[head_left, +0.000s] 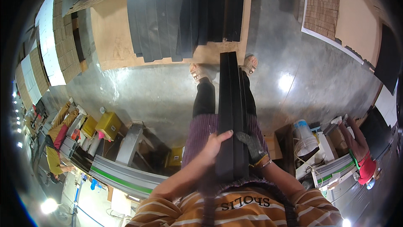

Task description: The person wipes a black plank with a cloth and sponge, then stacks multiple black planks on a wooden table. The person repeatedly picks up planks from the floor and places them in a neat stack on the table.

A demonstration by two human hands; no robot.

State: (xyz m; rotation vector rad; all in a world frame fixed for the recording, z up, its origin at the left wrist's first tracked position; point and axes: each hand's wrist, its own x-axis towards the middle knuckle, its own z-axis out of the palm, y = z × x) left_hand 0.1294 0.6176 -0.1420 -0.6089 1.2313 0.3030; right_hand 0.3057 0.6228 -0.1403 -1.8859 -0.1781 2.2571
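Long strip point(228, 105) between left hand point(217, 144) and right hand point(253, 149), lengthwise before person's torso, far end between shoes point(250, 64). Board point(110, 38) just ahead of shoes; row of strips point(161, 17) on board, side by side. Farther left of board: corrugated sheets point(68, 38). Right of board, across floor point(273, 46): another corrugated stack point(321, 4). Person's left: jug point(108, 125), co-worker point(53, 160) beyond. Person's right: bucket point(305, 139), second co-worker point(366, 166) beyond.

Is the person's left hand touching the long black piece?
Touching. In the head view, the left hand has its thumb on the left edge of the long black piece.
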